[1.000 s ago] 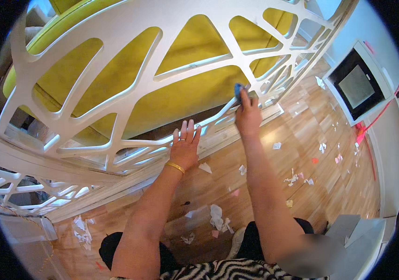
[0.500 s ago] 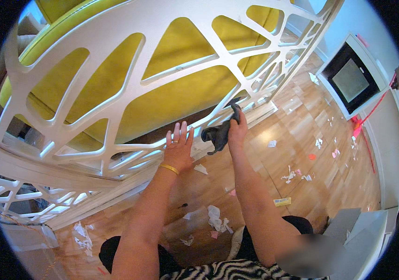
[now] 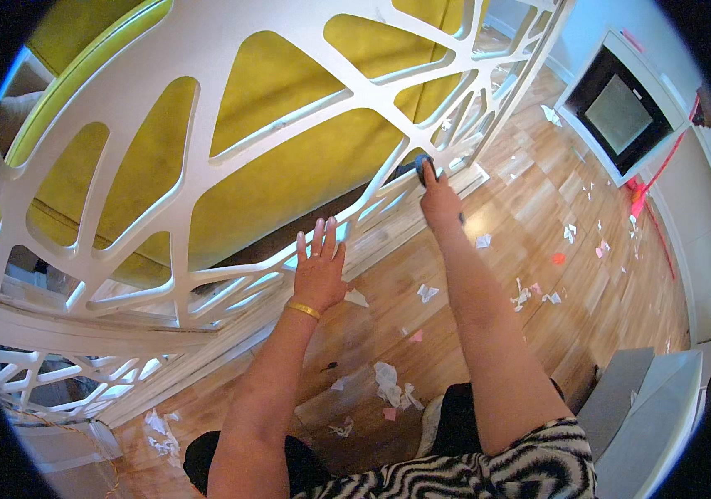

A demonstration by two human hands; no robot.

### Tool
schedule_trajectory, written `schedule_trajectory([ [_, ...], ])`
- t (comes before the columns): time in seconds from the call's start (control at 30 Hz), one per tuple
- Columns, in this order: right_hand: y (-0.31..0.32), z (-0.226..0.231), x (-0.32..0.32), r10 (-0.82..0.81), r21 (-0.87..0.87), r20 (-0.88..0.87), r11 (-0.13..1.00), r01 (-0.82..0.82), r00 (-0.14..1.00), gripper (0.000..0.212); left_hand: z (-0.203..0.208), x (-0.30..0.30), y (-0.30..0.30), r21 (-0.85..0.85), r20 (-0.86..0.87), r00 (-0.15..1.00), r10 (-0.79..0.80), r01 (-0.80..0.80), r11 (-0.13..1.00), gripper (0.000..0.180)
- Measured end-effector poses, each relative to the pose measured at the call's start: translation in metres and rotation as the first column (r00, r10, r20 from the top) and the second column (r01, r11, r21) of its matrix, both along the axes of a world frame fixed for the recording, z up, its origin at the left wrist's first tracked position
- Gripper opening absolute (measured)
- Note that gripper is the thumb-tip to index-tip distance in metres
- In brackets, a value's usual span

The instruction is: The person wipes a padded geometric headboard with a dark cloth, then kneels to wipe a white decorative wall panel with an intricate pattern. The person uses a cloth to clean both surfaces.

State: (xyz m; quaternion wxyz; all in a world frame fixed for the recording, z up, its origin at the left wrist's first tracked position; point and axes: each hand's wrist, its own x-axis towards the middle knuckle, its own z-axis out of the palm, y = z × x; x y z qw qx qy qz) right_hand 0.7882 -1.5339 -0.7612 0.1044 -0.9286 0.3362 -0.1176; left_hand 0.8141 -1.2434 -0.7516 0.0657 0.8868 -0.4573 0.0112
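Note:
A white openwork partition (image 3: 272, 137) with large rounded cut-outs stands in front of me. My left hand (image 3: 320, 270) is stretched out with its fingers apart, at the lower bars of the partition. A gold bracelet (image 3: 303, 309) circles that wrist. Farther right, my right hand (image 3: 441, 202) is closed on a dark cloth (image 3: 424, 169), at the lower right part of the partition. The cloth is bunched up, and most of it is hidden by the hand and the bars.
Behind the partition is a yellow padded seat (image 3: 289, 179). Paper scraps (image 3: 387, 384) litter the wooden floor (image 3: 488, 283). At the right, a white box with a black-framed panel (image 3: 619, 115) stands by the wall near pink ribbon (image 3: 638, 198). A grey-white box (image 3: 659, 407) is at lower right.
My right hand has moved right with the dark cloth and pushed it against the partition's lower bars; less cloth hangs free. My left hand stays at nearly the same place.

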Motion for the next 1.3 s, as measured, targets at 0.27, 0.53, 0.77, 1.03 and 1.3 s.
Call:
schedule_trajectory([
  [0.27,0.062,-0.026,0.012,0.304,0.367,0.246,0.850,-0.379,0.920,0.057,-0.009,0.000,-0.007,-0.048,0.014,0.999,0.046,-0.045,0.998,0.051],
  [0.53,-0.005,-0.006,0.010,-0.089,0.355,0.394,0.933,-0.062,0.915,0.051,-0.002,0.000,-0.009,-0.091,-0.013,1.000,-0.001,0.000,0.996,0.043],
  [0.77,0.060,-0.054,0.012,0.140,0.208,0.441,0.945,-0.253,0.886,0.055,-0.005,0.001,-0.011,-0.017,-0.050,0.999,0.018,-0.019,1.000,0.051],
  [1.03,0.045,-0.061,0.001,-0.405,0.692,0.660,0.655,-0.303,0.633,0.035,-0.004,0.002,-0.005,-0.067,-0.040,0.999,-0.011,0.008,0.998,0.040],
  [1.3,0.074,-0.087,0.018,-0.018,0.281,0.254,0.958,-0.056,0.967,0.073,0.001,0.002,-0.009,-0.024,-0.088,0.996,-0.007,0.005,1.000,0.037],
])
